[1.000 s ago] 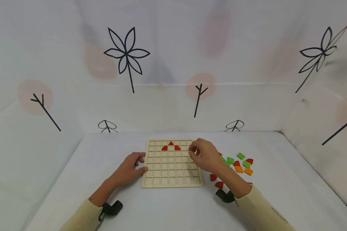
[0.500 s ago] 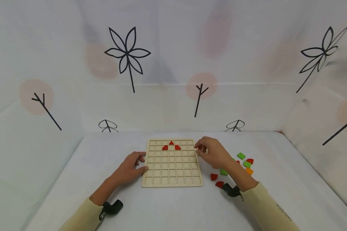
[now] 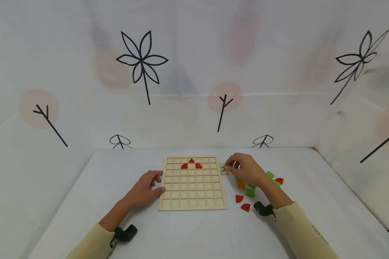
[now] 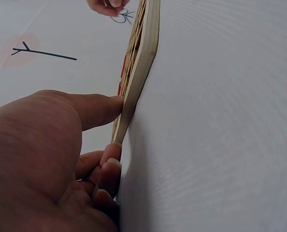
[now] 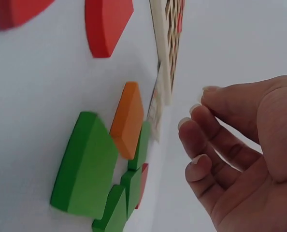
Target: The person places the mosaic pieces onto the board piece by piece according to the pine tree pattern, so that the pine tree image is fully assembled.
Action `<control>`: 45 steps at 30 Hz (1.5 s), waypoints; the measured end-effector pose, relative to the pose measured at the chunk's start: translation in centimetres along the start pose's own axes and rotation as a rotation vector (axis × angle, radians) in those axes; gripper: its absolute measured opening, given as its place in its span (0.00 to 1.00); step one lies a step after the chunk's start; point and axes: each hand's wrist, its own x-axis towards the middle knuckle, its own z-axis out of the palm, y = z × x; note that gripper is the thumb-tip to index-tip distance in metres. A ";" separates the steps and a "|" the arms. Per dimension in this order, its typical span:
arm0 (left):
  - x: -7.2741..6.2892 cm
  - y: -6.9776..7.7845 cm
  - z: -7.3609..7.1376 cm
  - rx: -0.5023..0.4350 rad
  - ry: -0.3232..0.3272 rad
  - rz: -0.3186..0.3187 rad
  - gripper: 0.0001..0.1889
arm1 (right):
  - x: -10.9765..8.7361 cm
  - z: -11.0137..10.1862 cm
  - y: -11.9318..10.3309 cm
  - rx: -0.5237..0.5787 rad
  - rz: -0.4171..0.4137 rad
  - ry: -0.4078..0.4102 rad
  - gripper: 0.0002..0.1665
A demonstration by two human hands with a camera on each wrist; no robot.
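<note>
A square wooden grid board (image 3: 193, 208) lies on the white-covered table. Near its far edge sit one red triangle (image 3: 191, 160) and two red quarter-circle tiles (image 3: 184, 166). My left hand (image 3: 146, 189) rests at the board's left side, with thumb and fingertips touching the rim (image 4: 129, 111). Right of the board my right hand (image 3: 246, 169) hovers over a small patterned card (image 3: 226, 169). In the right wrist view, the right hand (image 5: 235, 145) has thumb and fingers loosely bent, with a gap between the tips and nothing seen held. The hand partly hides the card in the head view.
Right of the board lie loose tiles: a green tile (image 3: 250, 192), an orange tile (image 3: 241, 185), a red quarter circle (image 3: 245, 207) and several more, some behind the right forearm. A patterned white cloth wall (image 3: 188, 122) stands behind the table.
My right hand has moved rightward from the board's right edge to the small card, which has come into sight beside the board. The left hand and the board's tiles look unchanged.
</note>
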 end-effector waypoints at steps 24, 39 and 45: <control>-0.1 0.2 0.0 -0.005 -0.002 0.007 0.33 | -0.9 -2.4 2.7 0.004 0.082 -0.233 0.07; -0.1 0.2 0.0 -0.002 -0.006 0.010 0.33 | -1.2 -2.3 3.0 0.000 0.073 -0.282 0.12; -0.1 0.0 0.0 0.006 -0.002 0.015 0.33 | -1.0 -2.3 2.8 -0.021 0.068 -0.303 0.12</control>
